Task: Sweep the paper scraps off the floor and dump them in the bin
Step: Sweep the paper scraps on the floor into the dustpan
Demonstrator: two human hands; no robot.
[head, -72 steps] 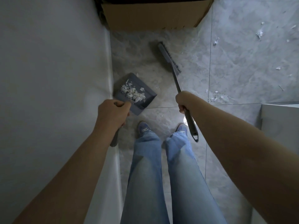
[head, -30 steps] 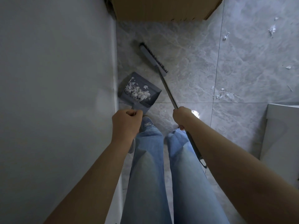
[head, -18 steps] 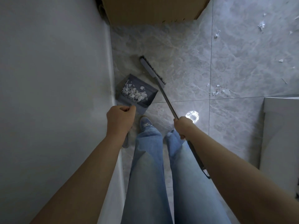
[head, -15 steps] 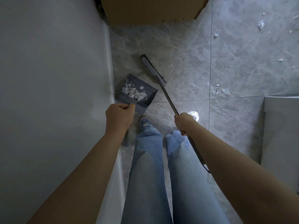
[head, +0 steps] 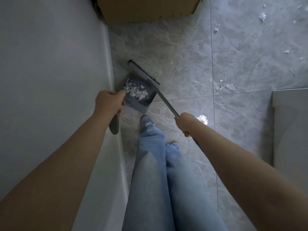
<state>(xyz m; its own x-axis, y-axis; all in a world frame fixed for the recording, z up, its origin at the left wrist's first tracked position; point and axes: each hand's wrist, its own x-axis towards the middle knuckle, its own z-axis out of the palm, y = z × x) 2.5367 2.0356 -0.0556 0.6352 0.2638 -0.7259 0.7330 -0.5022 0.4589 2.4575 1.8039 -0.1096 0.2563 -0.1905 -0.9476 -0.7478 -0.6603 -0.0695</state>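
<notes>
Your dustpan (head: pixel 141 97) sits low beside the white wall (head: pixel 50 64), carrying a heap of white paper scraps (head: pixel 135 92) in its tray. Your left hand (head: pixel 108 103) is curled around the dustpan's handle (head: pixel 114 125), on the near side of the dustpan by the wall. The broom head (head: pixel 143 72) lies along the dustpan's far edge, apparently touching it, bristles facing away from the dustpan. Its metal shaft (head: pixel 166 104) runs back from the dustpan to your right hand (head: pixel 185 122), whose fingers are wrapped tight around it. More loose scraps (head: pixel 220 85) lie on the grey floor tiles (head: pixel 183 47) well to the right of the dustpan. A cardboard box (head: pixel 146 9) stands beyond the dustpan, against the wall. Your shoes and jeans (head: pixel 158 164) are just on the near side of the dustpan.
</notes>
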